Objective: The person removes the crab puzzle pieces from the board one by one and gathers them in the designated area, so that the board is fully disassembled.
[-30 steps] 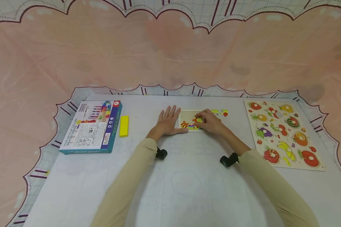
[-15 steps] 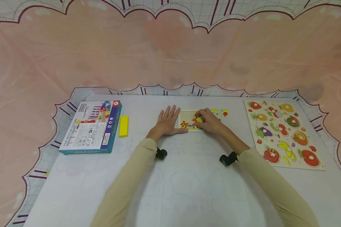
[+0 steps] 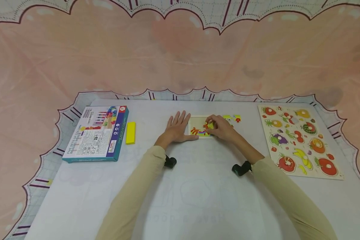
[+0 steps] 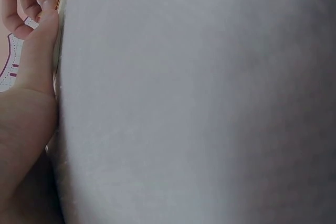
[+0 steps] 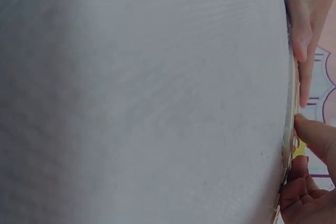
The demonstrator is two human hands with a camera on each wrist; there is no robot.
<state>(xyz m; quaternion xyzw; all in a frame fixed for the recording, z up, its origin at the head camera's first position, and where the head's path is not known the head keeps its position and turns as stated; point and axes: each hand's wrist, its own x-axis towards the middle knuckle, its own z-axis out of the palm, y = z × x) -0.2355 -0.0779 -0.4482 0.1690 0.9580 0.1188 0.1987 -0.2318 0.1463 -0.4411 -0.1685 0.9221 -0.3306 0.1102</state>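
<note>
In the head view a small shallow puzzle tray (image 3: 198, 120) lies on the white table, its upper part bare wood. A picture piece with red and rainbow colours (image 3: 199, 133) lies along its lower side. My left hand (image 3: 176, 129) rests flat at the tray's left end, fingers spread, thumb along the lower edge. At the tray's right side, thumb and fingers of my right hand (image 3: 223, 129) pinch a yellow puzzle piece (image 3: 210, 125), partly hidden by them. The right wrist view shows the right hand (image 5: 315, 169) from low down, thumb and fingertips at the tray edge.
Several loose puzzle pieces (image 3: 237, 118) lie just beyond my right hand. Further right is a fruit puzzle board (image 3: 291, 133). A yellow block (image 3: 130, 133) and a flat boxed bead set (image 3: 93, 140) lie on the left. The table's far edge (image 3: 156, 100) runs behind.
</note>
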